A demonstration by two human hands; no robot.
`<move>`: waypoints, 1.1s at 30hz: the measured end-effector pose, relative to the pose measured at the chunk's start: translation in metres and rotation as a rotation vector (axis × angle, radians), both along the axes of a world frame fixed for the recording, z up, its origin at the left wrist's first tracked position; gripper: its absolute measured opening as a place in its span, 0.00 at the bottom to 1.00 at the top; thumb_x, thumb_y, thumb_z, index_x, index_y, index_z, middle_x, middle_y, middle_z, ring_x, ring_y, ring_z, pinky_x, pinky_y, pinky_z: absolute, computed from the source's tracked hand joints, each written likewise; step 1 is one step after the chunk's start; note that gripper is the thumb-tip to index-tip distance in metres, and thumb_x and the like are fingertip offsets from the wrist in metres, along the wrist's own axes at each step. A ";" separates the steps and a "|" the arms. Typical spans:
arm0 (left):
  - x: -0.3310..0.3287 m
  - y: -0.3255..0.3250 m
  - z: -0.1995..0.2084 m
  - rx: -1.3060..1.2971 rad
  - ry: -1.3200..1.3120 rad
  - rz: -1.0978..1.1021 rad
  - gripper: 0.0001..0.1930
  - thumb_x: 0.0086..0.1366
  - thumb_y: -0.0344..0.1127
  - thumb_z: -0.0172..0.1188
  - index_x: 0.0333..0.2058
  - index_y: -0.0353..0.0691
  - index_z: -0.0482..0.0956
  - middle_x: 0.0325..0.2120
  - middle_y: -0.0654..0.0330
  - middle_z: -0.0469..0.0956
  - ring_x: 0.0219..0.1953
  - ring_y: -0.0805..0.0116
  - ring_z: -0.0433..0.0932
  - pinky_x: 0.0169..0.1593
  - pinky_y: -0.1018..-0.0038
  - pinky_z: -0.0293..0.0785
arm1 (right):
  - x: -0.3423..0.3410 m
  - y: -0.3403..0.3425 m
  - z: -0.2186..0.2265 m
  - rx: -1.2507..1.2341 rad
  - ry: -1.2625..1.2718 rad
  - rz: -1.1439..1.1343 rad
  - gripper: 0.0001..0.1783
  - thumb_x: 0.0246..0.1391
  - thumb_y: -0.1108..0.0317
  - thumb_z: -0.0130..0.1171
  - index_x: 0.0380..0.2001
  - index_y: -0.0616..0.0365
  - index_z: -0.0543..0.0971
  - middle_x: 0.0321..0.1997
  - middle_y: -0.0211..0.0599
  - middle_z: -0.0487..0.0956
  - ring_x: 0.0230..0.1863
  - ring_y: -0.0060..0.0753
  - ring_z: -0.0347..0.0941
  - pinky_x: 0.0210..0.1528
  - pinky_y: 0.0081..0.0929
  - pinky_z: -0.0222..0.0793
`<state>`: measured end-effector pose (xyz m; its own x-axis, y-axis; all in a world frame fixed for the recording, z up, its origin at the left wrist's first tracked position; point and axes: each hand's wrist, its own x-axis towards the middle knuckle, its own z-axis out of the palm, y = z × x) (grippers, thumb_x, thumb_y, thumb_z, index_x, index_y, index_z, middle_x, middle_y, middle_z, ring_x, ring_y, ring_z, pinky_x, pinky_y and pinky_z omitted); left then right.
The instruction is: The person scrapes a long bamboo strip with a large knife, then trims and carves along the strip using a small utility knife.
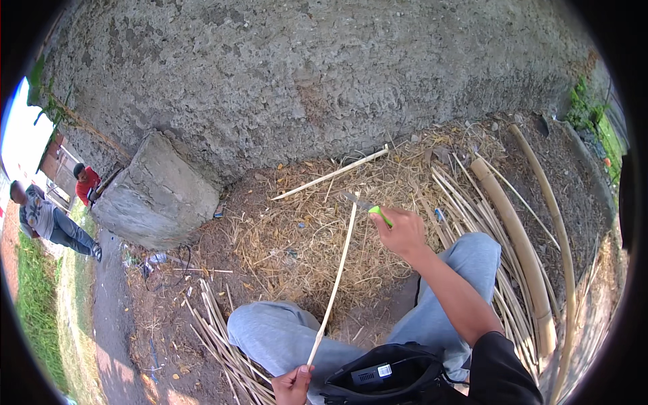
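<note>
One stick (337, 278), near end in L hand (291, 386) fingers (283, 383), far tip by knife (370, 206).

Two hands (403, 235) in play, one green-handled knife (374, 210), one held stick (338, 272), two stick piles (491, 233), two bamboo poles (513, 246), one black bag (422, 364), and there, two people (39, 212)

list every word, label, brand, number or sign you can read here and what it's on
No text can be read with certainty.
White label on the dark device in the open black bag: marks too small to read.
Grey shirt of the person standing at far left: any print is too small and blurred to read.
Green-handled knife and bamboo strip: no lettering visible.
</note>
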<state>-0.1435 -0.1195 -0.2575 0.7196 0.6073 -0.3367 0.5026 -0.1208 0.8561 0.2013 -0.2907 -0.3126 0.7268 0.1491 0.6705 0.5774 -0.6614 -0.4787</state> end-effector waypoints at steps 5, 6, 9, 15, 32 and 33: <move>-0.004 0.006 -0.007 0.074 -0.053 -0.003 0.20 0.68 0.40 0.57 0.18 0.36 0.70 0.13 0.72 0.60 0.20 0.82 0.57 0.23 0.76 0.53 | 0.004 0.001 -0.005 -0.042 0.183 0.236 0.14 0.55 0.56 0.65 0.36 0.55 0.86 0.21 0.41 0.81 0.17 0.41 0.76 0.18 0.35 0.68; -0.007 0.006 -0.008 0.096 -0.044 -0.028 0.20 0.68 0.40 0.57 0.18 0.36 0.70 0.13 0.72 0.60 0.20 0.82 0.57 0.23 0.76 0.53 | 0.005 0.001 -0.006 -0.012 0.140 0.200 0.14 0.55 0.56 0.65 0.36 0.55 0.86 0.21 0.41 0.81 0.17 0.41 0.76 0.18 0.35 0.68; -0.004 0.007 -0.023 0.193 0.010 -0.043 0.21 0.69 0.40 0.57 0.18 0.35 0.73 0.12 0.71 0.63 0.18 0.82 0.59 0.22 0.76 0.55 | 0.014 0.001 -0.004 -0.112 0.233 0.052 0.13 0.54 0.57 0.66 0.35 0.56 0.86 0.20 0.40 0.81 0.16 0.38 0.75 0.17 0.34 0.67; -0.008 0.021 -0.030 0.121 0.033 -0.043 0.18 0.69 0.42 0.57 0.23 0.34 0.78 0.14 0.72 0.66 0.20 0.83 0.62 0.24 0.78 0.58 | -0.009 0.006 0.003 -0.008 0.042 0.213 0.15 0.56 0.53 0.64 0.32 0.54 0.86 0.21 0.37 0.80 0.18 0.39 0.76 0.17 0.34 0.67; -0.015 0.019 -0.030 0.117 0.037 -0.011 0.19 0.69 0.43 0.58 0.21 0.38 0.74 0.15 0.73 0.65 0.21 0.81 0.61 0.25 0.77 0.57 | -0.012 -0.013 0.011 0.312 0.456 0.109 0.18 0.62 0.56 0.59 0.32 0.61 0.84 0.14 0.42 0.72 0.14 0.38 0.67 0.20 0.36 0.60; -0.014 0.019 -0.034 0.119 0.047 -0.008 0.19 0.70 0.44 0.57 0.22 0.39 0.75 0.15 0.73 0.65 0.20 0.81 0.60 0.25 0.78 0.56 | -0.019 -0.012 0.014 0.289 0.501 0.098 0.18 0.62 0.56 0.59 0.32 0.61 0.84 0.14 0.42 0.72 0.14 0.38 0.67 0.20 0.36 0.60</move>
